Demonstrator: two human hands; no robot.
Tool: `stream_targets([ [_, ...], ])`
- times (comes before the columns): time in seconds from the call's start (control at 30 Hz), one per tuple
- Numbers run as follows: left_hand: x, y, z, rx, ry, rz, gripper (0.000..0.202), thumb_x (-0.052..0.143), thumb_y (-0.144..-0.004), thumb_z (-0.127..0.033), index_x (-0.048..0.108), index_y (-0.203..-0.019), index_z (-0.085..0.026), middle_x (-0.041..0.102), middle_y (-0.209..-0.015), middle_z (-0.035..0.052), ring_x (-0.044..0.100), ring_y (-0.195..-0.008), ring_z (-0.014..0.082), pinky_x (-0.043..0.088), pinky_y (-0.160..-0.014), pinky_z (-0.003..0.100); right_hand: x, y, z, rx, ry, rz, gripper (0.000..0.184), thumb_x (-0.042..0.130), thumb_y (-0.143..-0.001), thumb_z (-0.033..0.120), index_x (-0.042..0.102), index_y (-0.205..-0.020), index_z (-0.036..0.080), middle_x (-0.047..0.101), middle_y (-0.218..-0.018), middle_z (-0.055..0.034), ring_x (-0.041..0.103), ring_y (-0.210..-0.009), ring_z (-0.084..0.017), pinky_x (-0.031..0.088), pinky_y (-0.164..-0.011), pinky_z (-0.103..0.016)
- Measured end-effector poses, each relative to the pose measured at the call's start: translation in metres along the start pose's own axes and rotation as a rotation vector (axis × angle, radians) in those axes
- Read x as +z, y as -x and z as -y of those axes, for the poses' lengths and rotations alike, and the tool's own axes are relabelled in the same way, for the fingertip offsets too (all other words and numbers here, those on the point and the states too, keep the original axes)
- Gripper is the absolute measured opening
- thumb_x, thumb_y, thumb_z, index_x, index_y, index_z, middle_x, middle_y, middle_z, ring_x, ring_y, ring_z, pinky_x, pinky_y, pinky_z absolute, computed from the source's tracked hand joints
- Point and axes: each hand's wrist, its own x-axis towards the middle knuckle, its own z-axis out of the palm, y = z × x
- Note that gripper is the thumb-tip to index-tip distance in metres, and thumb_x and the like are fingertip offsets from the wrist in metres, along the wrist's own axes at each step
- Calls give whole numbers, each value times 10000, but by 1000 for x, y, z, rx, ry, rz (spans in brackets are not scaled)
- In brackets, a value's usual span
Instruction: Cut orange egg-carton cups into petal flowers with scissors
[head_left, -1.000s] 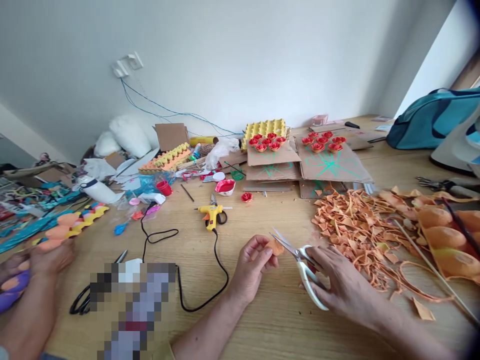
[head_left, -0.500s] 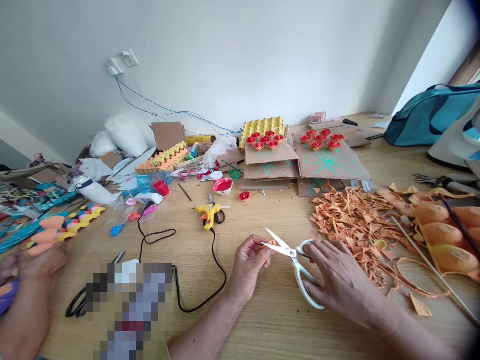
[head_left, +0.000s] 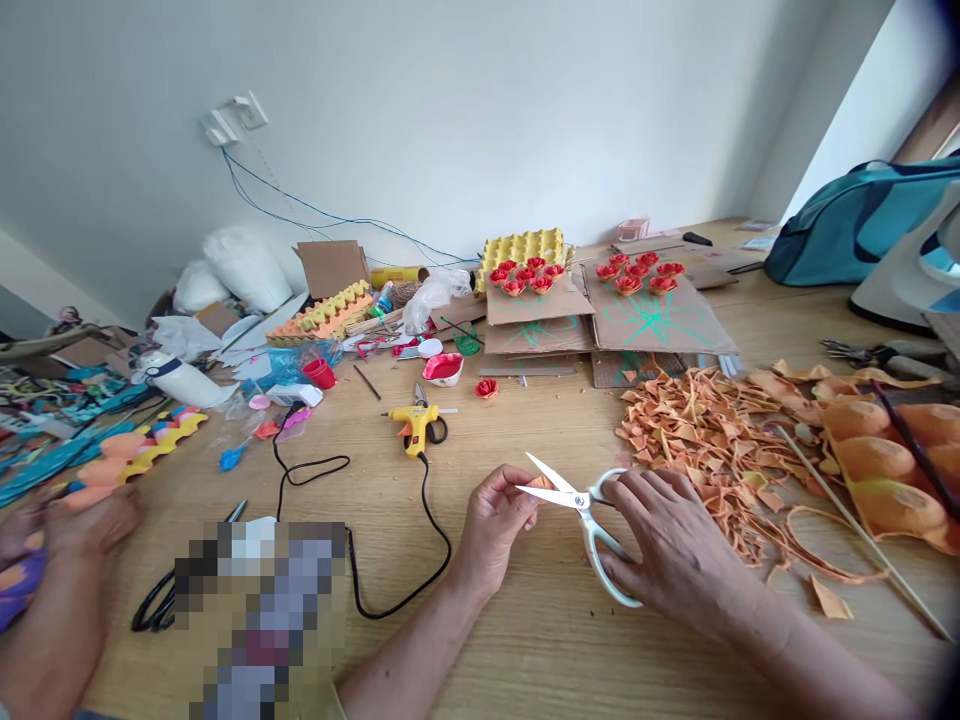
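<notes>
In the head view, the left hand [head_left: 495, 525] hovers low over the pale wooden tabletop [head_left: 525, 640]. Its grip is narrow, thumb and fingertips pinching a small orange cardboard piece [head_left: 538, 483]. The piece pokes out of the fingertips toward the right, just at the tips of the white-handled steel scissors [head_left: 583, 505].

The right hand [head_left: 675, 555] holds those scissors, its grip closed through the handle loops. The blades stand apart in a slim V, points aimed left at the piece. Whether the lower blade touches it cannot be told.

A heap of orange egg-carton scraps [head_left: 705, 440] lies just beyond the right hand. A yellow hot-glue gun [head_left: 415, 428] lies beyond the left hand, its black cord [head_left: 375, 600] looping past the left wrist. Another person's hand [head_left: 90, 520] rests at the far left edge, well apart.
</notes>
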Motion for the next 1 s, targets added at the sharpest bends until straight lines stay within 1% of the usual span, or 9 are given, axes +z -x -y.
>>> stream_targets([
  [0.1,1,0,-1,18,-27,16,342,832,-695,-416,635,-793,-155,677,-732,13,400,-526,55,291,-535,237,0,0,2,2,0,-2,209,641,-837,336,575,-998,220,670,-928,-61,573,-846,-260,361,-829,-404],
  [0.2,0,0,1,26,-45,21,331,817,-715,-422,641,-802,-156,637,-672,-10,374,-517,55,278,-532,238,0,0,4,7,11,22,216,636,-852,346,580,-1013,214,672,-932,-64,573,-841,-262,355,-818,-405],
  [0.33,-5,-1,4,18,-42,12,322,819,-715,-409,638,-813,-162,637,-683,-10,382,-519,55,270,-532,239,2,0,3,12,28,37,209,627,-865,356,584,-1008,210,673,-915,-60,585,-841,-261,353,-820,-407],
  [0.47,-6,-1,4,13,-58,61,290,793,-748,-414,675,-820,-160,604,-657,-16,408,-539,65,280,-543,245,1,0,4,13,27,25,191,634,-850,339,590,-993,220,673,-900,-51,587,-838,-261,359,-822,-406],
  [0.57,-4,0,2,-6,-69,85,265,780,-766,-402,693,-816,-158,637,-705,6,411,-546,66,279,-547,251,0,0,5,10,25,22,178,634,-845,342,589,-972,226,669,-894,-54,579,-838,-262,367,-824,-405],
  [0.7,0,2,0,-32,-36,113,256,795,-748,-388,702,-784,-152,637,-749,12,406,-535,54,261,-540,250,-1,0,6,2,-11,45,185,629,-858,356,573,-973,222,661,-889,-54,575,-857,-267,380,-847,-412],
  [0.8,2,2,-1,-75,-14,125,268,816,-723,-385,702,-775,-148,666,-785,31,412,-534,54,251,-537,250,-2,0,7,-1,-46,36,196,640,-858,359,561,-975,224,652,-889,-52,576,-860,-265,382,-873,-423],
  [0.9,2,2,-1,-107,-1,139,301,826,-705,-409,713,-791,-144,686,-788,48,410,-536,57,244,-534,250,-3,0,7,-2,-69,36,212,653,-858,378,550,-960,224,640,-908,-57,570,-867,-267,387,-876,-429],
  [1.0,2,3,0,-105,11,160,309,820,-712,-415,727,-818,-140,688,-793,54,407,-541,56,237,-527,246,-3,1,7,-5,-75,64,249,658,-855,409,544,-971,221,628,-942,-65,558,-891,-281,391,-876,-444],
])
